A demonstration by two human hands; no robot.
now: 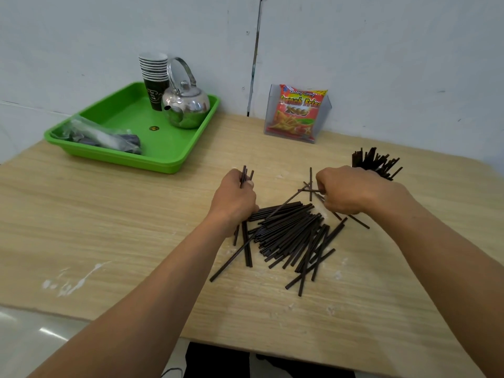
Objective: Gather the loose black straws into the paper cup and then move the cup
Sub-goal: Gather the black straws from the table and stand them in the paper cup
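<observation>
Head view of a wooden table (109, 219) during the gathering of loose black straws. The main heap of straws (293, 236) lies at the centre of the table, mostly parallel and slanting from about 1 o'clock down to 7 o'clock, with several strays crossing it at its lower edge. The left hand (234, 203) is closed in a fist round a small bundle of straws (245, 174), whose ends stand out above the knuckles toward 12 o'clock and below the wrist toward 6 o'clock. The right hand (351, 190), at 3 o'clock from the left, is curled with its fingertips pinched on one or two straws at the upper right fringe of the heap; exactly how many it holds cannot be told. Behind the right hand, at 2 o'clock from the heap, a sheaf of straw tips (375, 162) fans upward; the cup presumed to hold them is hidden by the hand. At 10 o'clock stands a green tray (169, 159) bearing a stack of paper cups (154, 77), a metal kettle (185, 105) and a plastic bag (101, 135); at 12 o'clock a snack packet (298, 111) leans in a clear holder against the wall. The straws appear very light, thin and fairly stiff, smooth enough to slide out of a loose grip and easily kinked if squeezed; they are probably best taken near mid-length, aligned into a bundle, and dropped end-first. A cup so loaded is likely top-heavy and is best grasped low round its wall.
</observation>
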